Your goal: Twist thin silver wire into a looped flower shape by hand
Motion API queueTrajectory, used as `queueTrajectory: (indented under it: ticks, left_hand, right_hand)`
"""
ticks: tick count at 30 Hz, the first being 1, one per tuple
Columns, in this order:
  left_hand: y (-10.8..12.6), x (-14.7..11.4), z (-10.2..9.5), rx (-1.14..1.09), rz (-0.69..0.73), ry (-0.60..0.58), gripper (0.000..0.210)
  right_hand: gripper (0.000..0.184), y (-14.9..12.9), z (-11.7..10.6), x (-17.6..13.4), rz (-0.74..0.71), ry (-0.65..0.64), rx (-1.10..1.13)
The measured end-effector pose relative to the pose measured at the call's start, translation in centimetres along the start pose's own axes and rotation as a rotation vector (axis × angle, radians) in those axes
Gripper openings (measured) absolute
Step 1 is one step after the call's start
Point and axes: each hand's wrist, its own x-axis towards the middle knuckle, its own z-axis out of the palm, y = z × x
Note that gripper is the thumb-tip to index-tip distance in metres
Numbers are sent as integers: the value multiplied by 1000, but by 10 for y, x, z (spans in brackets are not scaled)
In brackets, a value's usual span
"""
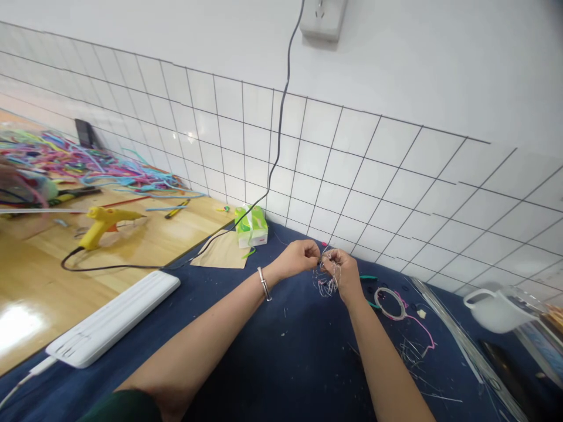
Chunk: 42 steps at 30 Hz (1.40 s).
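Note:
A loose bundle of thin silvery wire (328,286), with small pinkish bits in it, hangs just above the dark blue cloth (281,363). My right hand (346,274) is closed around its upper right part. My left hand (303,257), with a silver bangle at the wrist, pinches at the bundle's upper left edge. What sits between its fingertips is too small to make out. Right of my right hand lie green-handled pliers (368,277), partly hidden, and a roll of pink-ended wire (390,303).
Cut wire pieces (411,354) and long straight wires (453,319) lie to the right, near a white cup (497,310). At left are a white power strip (114,319), a yellow glue gun (103,225) and colourful pipe cleaners (88,158). A tissue pack (251,228) stands by the tiled wall.

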Motion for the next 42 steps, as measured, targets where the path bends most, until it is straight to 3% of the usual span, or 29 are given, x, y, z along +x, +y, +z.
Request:
queueTrajectory:
  ticks: [7, 19, 27, 34, 42]
  left_hand:
    - [-5, 1, 3, -7, -23, -6, 8]
    - [-21, 4, 6, -148, -91, -87, 9]
    - [-24, 4, 5, -353, -147, -169, 7]
    - [-26, 4, 5, -591, -166, -172, 7]
    - [-24, 1, 8, -936, -195, -167, 9]
  right_hand:
    - [7, 0, 3, -1, 28, 2, -43]
    - [6, 13, -3, 5, 137, -116, 82]
    - [18, 8, -1, 1, 239, -194, 226]
    - [27, 2, -5, -1, 300, -268, 326]
    - [28, 5, -2, -2, 280, -276, 338]
